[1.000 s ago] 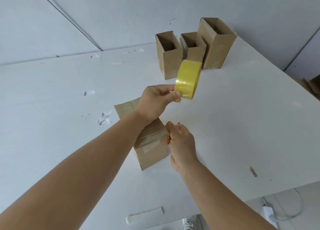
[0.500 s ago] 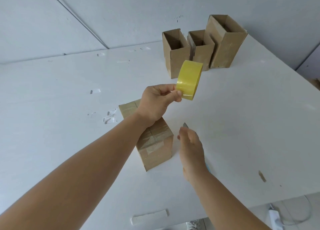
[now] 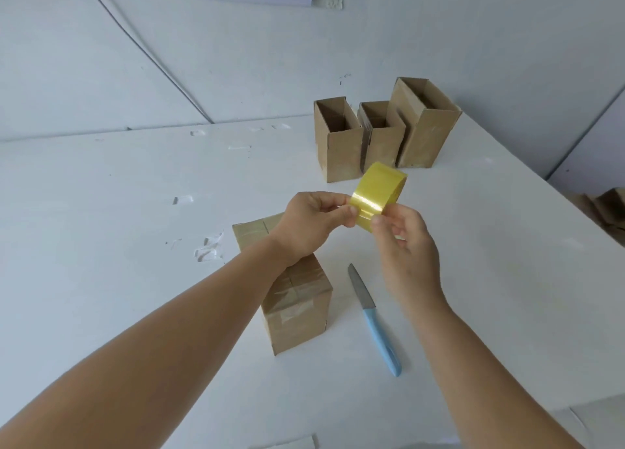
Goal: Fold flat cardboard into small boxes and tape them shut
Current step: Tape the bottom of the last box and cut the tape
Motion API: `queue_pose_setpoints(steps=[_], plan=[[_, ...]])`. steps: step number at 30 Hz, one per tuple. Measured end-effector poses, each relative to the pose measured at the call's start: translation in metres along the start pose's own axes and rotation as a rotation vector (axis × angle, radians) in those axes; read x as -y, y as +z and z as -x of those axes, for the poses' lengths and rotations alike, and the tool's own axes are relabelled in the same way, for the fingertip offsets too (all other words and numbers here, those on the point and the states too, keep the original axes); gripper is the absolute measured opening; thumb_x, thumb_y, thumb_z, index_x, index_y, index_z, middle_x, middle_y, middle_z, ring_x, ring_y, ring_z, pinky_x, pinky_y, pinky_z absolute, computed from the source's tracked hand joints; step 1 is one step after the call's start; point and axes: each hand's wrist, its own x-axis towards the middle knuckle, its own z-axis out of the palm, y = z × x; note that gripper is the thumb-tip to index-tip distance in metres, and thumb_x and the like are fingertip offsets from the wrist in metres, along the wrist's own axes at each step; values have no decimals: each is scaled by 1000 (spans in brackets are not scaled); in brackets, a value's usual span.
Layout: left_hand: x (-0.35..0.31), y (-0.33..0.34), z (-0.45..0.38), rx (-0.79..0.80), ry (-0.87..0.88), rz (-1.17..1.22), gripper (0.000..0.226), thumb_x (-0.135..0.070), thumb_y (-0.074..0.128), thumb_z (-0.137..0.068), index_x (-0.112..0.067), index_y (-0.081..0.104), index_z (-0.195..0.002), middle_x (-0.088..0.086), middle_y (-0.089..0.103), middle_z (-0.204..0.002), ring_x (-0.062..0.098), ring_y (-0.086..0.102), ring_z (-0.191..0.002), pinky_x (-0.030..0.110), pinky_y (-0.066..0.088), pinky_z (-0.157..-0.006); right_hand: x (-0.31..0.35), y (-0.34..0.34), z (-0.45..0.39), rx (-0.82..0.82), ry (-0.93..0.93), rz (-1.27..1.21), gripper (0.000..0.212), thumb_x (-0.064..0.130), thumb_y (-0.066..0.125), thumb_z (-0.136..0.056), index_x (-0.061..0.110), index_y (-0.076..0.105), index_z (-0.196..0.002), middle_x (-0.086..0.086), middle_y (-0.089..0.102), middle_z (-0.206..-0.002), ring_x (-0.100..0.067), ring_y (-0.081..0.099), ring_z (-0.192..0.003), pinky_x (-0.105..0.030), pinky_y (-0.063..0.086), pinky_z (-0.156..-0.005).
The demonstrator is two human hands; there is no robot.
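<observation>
From the head view, your right hand [image 3: 407, 245] has let go of the blue-handled kitchen knife [image 3: 373, 318], which now lies on the white table [image 3: 118, 245] just right of the taped brown cardboard box [image 3: 296, 299]. That hand has come up to the yellow roll of clear packing tape [image 3: 378, 195], its fingers pinching the roll's near edge, while your left hand [image 3: 314, 225] grips the roll from the other side. You seem to be finding the tape end for another strip. Three open-topped cardboard boxes [image 3: 382, 134] wait behind. No readable writing shows.
</observation>
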Motion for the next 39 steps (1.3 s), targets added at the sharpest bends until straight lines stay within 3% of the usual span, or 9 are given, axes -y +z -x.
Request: queue_pose_setpoints(steps=[2, 4, 7, 11, 18, 25, 31, 35, 39], plan=[[-6, 3, 0, 42, 10, -48, 11, -15, 66, -89, -14, 74, -97, -3, 68, -76, 0, 62, -74, 11, 47, -79, 7, -5, -8, -3, -6, 29, 20, 33, 53, -93, 19, 57, -79, 12, 53, -66, -2, 48, -62, -25, 37, -58], [-13, 5, 2, 98, 19, -101, 11, -18, 69, -87, -21, 74, -97, -1, 71, -77, 3, 62, -77, 17, 48, -83, 11, -10, -13, -32, -6, 67, 35, 29, 52, -93, 13, 45, -62, 6, 38, -54, -11, 35, -51, -28, 29, -52], [-25, 6, 6, 189, 38, -205, 19, -17, 75, -81, -27, 72, -96, -1, 71, -78, 6, 60, -75, 23, 48, -82, 15, -21, -14, -67, -32, 128, 40, 27, 52, -92, 8, 39, -59, -5, 37, -54, -15, 33, -53, -29, 28, -53], [-41, 17, 12, 103, 117, -557, 20, -32, 73, -80, -28, 72, -100, -9, 69, -80, 3, 59, -74, 18, 44, -67, 18, -28, -11, -93, -46, 191, 43, 28, 52, -90, -4, 42, -64, -27, 52, -66, -21, 38, -57, -32, 32, -53], [-40, 34, 17, 19, 88, -821, 27, -44, 70, -76, -19, 74, -87, -4, 67, -82, 14, 59, -88, 33, 50, -73, 7, -36, -10, -8, -35, 240, 41, 26, 50, -91, 5, 37, -58, -13, 44, -55, -21, 37, -55, -31, 30, -53], [-42, 48, 38, -101, -3, -992, 60, -74, 59, -70, -24, 63, -104, -11, 47, -87, 10, 42, -102, 27, 36, -75, 1, -52, -10, 82, -103, 296, 42, 21, 48, -93, 12, 28, -57, 0, 31, -52, -15, 29, -51, -30, 22, -48], [-22, 45, 87, -285, -52, -1072, 57, -62, 53, -84, -23, 45, -126, -3, 46, -117, 18, 36, -115, 27, 33, -96, -57, -49, -14, 231, -202, 740, 30, 27, 40, -96, 13, 36, -70, -1, 41, -66, -28, 42, -67, -31, 29, -57], [7, 32, 128, -475, -158, -1067, 43, -59, 52, -86, -34, 52, -120, -4, 39, -122, 20, 31, -115, 29, 25, -98, -96, -53, -8, 363, -246, 1052, 22, 31, 37, -97, 18, 40, -78, -5, 56, -90, -29, 57, -88, -30, 34, -63], [30, 20, 142, -560, -92, -803, 36, -39, 67, -84, -39, 63, -120, -8, 41, -119, 18, 30, -109, 28, 33, -99, -104, -52, 1, 522, -192, 1185, 27, 36, 38, -98, 18, 58, -95, -4, 58, -109, -27, 56, -103, -33, 45, -75]])
